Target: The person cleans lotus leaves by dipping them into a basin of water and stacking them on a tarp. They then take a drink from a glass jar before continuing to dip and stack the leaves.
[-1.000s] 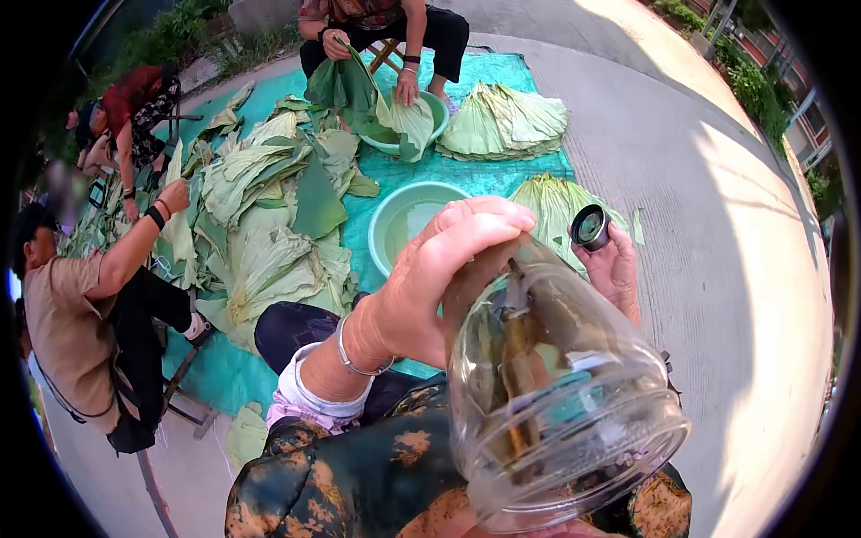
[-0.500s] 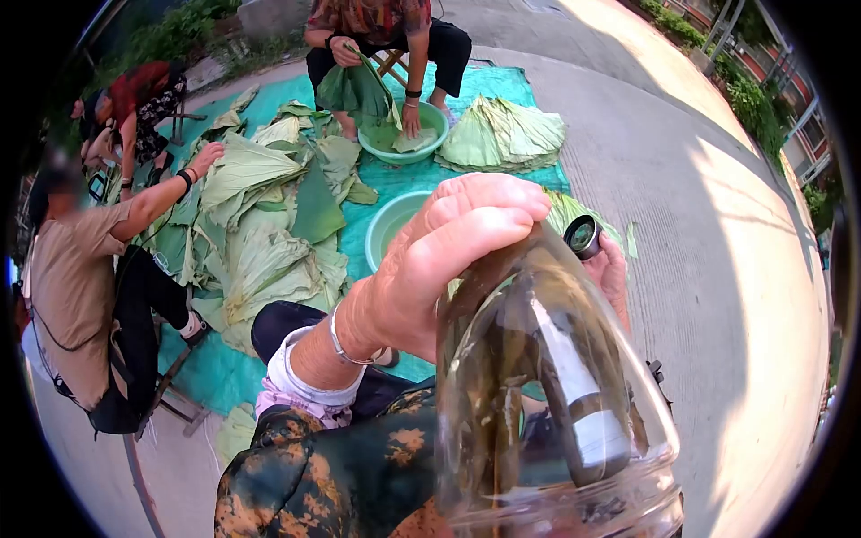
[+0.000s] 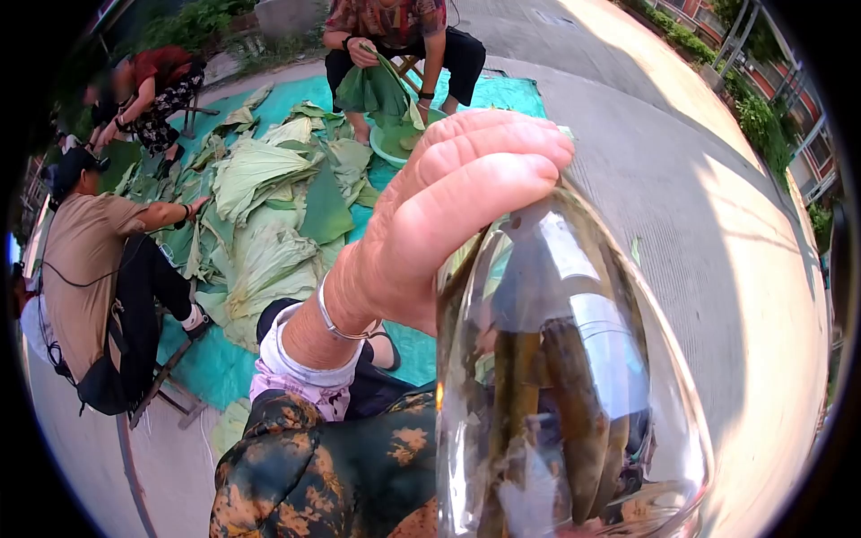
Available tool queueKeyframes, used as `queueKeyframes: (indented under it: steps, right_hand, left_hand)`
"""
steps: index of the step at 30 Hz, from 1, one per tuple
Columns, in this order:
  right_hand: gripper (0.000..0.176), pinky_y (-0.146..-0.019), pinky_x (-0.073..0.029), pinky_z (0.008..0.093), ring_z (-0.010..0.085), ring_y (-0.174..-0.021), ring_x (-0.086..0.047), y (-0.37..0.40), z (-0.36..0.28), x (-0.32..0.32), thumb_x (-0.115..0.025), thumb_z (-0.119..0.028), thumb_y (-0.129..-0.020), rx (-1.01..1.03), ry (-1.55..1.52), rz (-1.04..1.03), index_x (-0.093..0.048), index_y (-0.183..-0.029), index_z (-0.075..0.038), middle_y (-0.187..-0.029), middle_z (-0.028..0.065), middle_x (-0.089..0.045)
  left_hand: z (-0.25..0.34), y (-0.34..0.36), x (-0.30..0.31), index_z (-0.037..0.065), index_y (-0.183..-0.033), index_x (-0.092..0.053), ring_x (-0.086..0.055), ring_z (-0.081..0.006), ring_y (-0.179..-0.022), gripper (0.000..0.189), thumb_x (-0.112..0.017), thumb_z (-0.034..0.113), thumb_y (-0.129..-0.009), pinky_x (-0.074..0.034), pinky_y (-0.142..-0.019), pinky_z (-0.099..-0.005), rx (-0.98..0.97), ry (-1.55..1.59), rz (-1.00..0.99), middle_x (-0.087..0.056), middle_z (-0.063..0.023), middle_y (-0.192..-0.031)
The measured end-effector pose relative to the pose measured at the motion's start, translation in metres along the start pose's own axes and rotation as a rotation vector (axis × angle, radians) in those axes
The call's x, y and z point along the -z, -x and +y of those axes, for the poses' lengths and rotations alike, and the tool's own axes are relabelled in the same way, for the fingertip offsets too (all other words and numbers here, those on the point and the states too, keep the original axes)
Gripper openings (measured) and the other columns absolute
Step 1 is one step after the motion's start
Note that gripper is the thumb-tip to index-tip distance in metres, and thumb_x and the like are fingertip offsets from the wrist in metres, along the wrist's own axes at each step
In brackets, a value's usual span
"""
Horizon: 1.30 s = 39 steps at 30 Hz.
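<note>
My left hand reaches up from the lower left, with a silver bangle on its wrist. Its fingers are closed round the upper end of a clear bottle, which is tipped up close to the camera and fills the lower right of the view. Brownish shapes and bright reflections show through its wall. My right hand is out of sight, with the bottle covering the area where it was. Below my left forearm lies my dark, orange-patterned clothing.
Large green leaves lie heaped on a teal tarp. A person sits at the left, a hand on the leaves. Another person sits at the back, holding a leaf over a pale green basin. A third person bends at the far left.
The bottle has tilted and looms larger, its upper end shifted slightly right with my left hand. My right hand, holding a black round lid, has gone from view. The left co-worker's arm has lowered.
</note>
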State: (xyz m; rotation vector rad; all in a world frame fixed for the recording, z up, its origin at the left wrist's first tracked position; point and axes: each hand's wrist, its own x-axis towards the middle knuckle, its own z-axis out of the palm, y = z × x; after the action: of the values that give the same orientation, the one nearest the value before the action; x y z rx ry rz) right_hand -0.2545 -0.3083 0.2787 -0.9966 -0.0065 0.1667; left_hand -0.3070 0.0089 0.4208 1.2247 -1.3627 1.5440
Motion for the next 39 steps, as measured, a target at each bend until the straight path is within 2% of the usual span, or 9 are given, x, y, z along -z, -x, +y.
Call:
queueKeyframes:
  steps: [3,4,7,12,39]
  right_hand:
    - [0.035,-0.076,-0.053,0.0391,0.0317,-0.098,-0.060,-0.001,0.000,0.002,-0.053,-0.022,-0.087,-0.009,-0.015,-0.011,-0.049,-0.117,-0.005,-0.108,0.0123,-0.059]
    - [0.035,-0.076,-0.053,0.0391,0.0318,-0.098,-0.060,-0.001,0.000,0.004,-0.053,-0.022,-0.087,-0.012,-0.015,-0.015,-0.049,-0.117,-0.005,-0.108,0.0123,-0.059]
    - [0.036,-0.076,-0.053,0.0392,0.0321,-0.098,-0.060,-0.003,0.000,0.009,-0.053,-0.022,-0.086,-0.015,-0.018,-0.030,-0.049,-0.118,-0.005,-0.108,0.0125,-0.059]
    - [0.037,-0.076,-0.053,0.0393,0.0321,-0.098,-0.060,-0.003,-0.002,0.007,-0.054,-0.022,-0.086,-0.018,-0.023,-0.029,-0.048,-0.118,-0.005,-0.108,0.0127,-0.059]
    - [0.037,-0.075,-0.054,0.0395,0.0330,-0.097,-0.060,-0.004,-0.007,0.010,-0.053,-0.020,-0.086,-0.024,-0.034,-0.022,-0.047,-0.119,-0.003,-0.109,0.0140,-0.058]
  left_hand:
    - [0.016,-0.010,0.003,-0.005,-0.112,-0.046,-0.056,-0.0368,-0.097,0.054,-0.071,0.021,-0.072,-0.045,-0.085,-0.0460,0.169,0.077,-0.034,-0.056,-0.0248,-0.105]
    - [0.022,-0.017,0.013,-0.004,-0.115,-0.044,-0.055,-0.0403,-0.099,0.052,-0.066,0.023,-0.078,-0.042,-0.088,-0.0506,0.224,0.091,-0.121,-0.055,-0.0277,-0.106]
    - [0.017,-0.016,0.025,-0.003,-0.122,-0.039,-0.052,-0.0441,-0.104,0.055,-0.061,0.030,-0.084,-0.038,-0.091,-0.0562,0.223,0.107,-0.273,-0.052,-0.0308,-0.110]
    - [0.017,-0.022,0.026,-0.002,-0.124,-0.038,-0.051,-0.0448,-0.106,0.060,-0.060,0.036,-0.084,-0.037,-0.092,-0.0574,0.236,0.108,-0.313,-0.050,-0.0313,-0.113]
    - [0.012,-0.032,0.029,0.006,-0.123,-0.038,-0.045,-0.0456,-0.114,0.034,-0.046,0.015,-0.092,-0.033,-0.097,-0.0566,0.336,0.154,-0.359,-0.048,-0.0295,-0.119]
